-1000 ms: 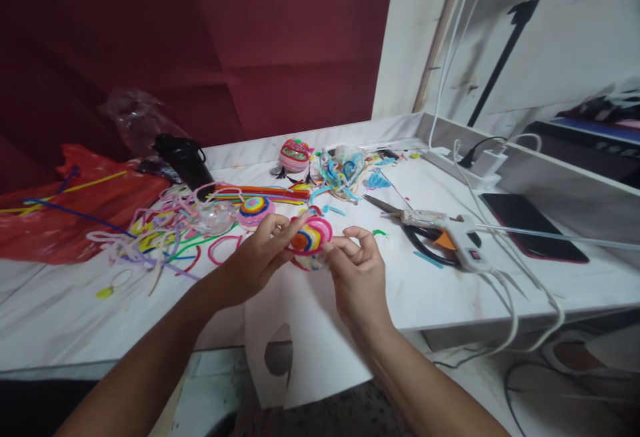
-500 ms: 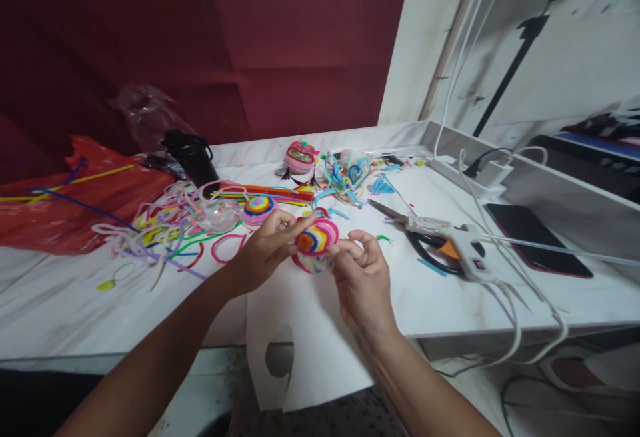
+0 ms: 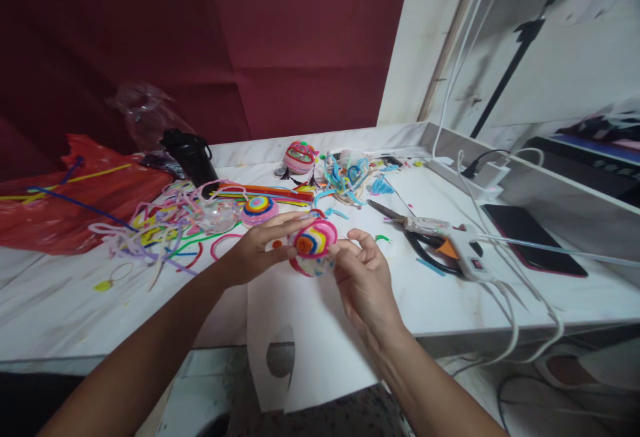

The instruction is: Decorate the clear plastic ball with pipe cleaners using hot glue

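Note:
Both my hands hold a small round ball wrapped in coiled pipe cleaners, pink outside with yellow, blue and orange rings. My left hand grips its left side with thumb and stretched fingers. My right hand pinches its right edge with curled fingers. The ball is just above a white paper sheet that hangs over the table's front edge. A second coiled disc lies on the table behind my left hand.
A heap of loose pipe cleaners and a red plastic bag lie at left. A black cup, a wrapped ball, scissors, a white glue gun with cord and a dark phone are also on the white table.
My left fingers have stretched out along the ball and the ball has turned slightly. The camera has shifted a little; my right hand stays at the ball's right edge.

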A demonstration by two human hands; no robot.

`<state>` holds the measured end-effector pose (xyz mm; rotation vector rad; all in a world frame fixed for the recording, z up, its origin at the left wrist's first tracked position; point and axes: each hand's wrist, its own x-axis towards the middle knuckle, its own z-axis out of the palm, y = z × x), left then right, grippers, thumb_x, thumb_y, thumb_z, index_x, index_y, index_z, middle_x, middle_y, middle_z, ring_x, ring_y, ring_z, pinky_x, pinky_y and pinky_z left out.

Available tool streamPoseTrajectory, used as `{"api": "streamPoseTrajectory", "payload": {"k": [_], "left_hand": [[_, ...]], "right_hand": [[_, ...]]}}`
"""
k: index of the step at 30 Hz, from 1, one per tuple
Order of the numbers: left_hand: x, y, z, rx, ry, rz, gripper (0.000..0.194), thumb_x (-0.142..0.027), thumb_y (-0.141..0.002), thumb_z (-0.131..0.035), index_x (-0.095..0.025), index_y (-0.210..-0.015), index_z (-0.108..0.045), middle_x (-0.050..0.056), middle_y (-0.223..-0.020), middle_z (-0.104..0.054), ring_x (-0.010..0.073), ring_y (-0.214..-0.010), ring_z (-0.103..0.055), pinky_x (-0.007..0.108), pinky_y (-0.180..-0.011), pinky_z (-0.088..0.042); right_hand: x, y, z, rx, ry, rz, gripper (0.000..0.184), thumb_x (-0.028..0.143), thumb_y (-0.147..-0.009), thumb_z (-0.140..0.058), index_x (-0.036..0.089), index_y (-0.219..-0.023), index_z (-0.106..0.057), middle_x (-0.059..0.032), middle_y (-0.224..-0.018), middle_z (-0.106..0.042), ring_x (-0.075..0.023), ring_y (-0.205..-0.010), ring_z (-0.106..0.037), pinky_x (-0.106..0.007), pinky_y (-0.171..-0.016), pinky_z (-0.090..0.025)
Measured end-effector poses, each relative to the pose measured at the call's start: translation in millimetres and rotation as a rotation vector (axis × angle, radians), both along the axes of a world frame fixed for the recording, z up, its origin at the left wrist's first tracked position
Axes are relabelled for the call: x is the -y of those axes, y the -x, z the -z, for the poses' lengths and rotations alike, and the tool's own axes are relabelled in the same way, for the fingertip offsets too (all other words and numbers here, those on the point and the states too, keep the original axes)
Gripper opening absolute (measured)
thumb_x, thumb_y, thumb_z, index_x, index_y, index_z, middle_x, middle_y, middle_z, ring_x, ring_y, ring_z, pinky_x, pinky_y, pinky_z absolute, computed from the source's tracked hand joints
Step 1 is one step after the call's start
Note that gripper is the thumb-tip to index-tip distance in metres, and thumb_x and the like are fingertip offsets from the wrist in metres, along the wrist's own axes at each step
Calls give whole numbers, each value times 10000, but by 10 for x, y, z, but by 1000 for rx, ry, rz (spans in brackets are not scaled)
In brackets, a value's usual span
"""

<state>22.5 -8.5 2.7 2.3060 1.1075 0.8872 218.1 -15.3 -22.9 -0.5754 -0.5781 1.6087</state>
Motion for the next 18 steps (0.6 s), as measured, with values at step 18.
{"api": "streamPoseTrajectory", "payload": {"k": [18], "left_hand": [[-95, -29, 38, 305, 349, 5, 514, -356, -813, -695, -290, -1311, -589, 80, -1436, -476, 300, -1355, -421, 409, -1068, -438]], "right_hand": [[-126, -8, -69, -40, 128, 7, 564, 101, -455, -812, 198, -905, -487, 75, -524, -644, -61, -472, -542, -147, -539, -434]]}}
